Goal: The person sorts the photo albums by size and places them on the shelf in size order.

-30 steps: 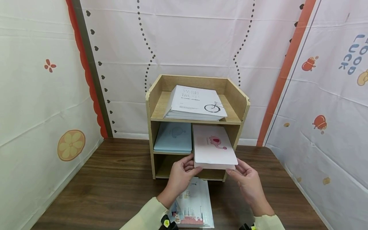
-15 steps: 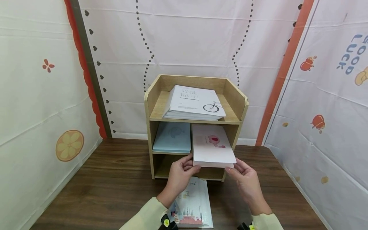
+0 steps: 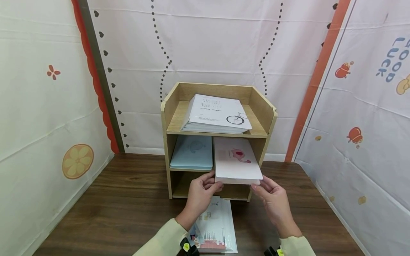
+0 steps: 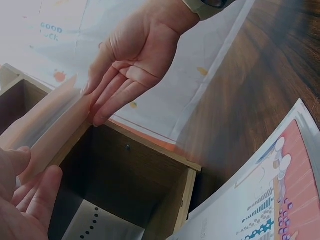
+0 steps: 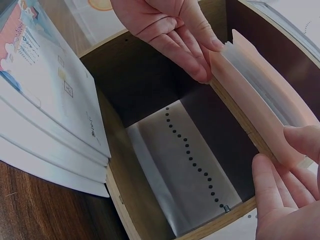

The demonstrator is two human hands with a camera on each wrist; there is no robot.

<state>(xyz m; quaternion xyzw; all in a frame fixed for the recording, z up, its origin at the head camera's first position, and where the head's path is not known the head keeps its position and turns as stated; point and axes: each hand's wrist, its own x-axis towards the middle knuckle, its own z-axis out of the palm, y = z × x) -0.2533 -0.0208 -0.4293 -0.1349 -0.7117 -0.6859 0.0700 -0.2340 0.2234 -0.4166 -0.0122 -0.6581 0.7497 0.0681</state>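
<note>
A pale pink notebook (image 3: 237,158) with an elephant picture lies in the right compartment of the middle shelf, its near end sticking out past the shelf front. My left hand (image 3: 201,190) pinches its near left corner, thumb at the front edge and fingers beneath. At the near right corner, my right hand (image 3: 273,202) holds it the same way. Pages show between the pink covers (image 5: 265,97) in the right wrist view. Light blue notebooks (image 3: 192,153) fill the left compartment beside it, across a thin divider.
The wooden shelf unit (image 3: 270,121) stands on a dark wood table (image 3: 128,202). A stack of white books (image 3: 217,112) lies on its top level. Several illustrated books (image 3: 213,227) lie on the table below my left hand. Printed cloth (image 3: 211,46) surrounds the table.
The pink notebook has slid slightly farther into its compartment, with both hands following it. The view has shifted a little.
</note>
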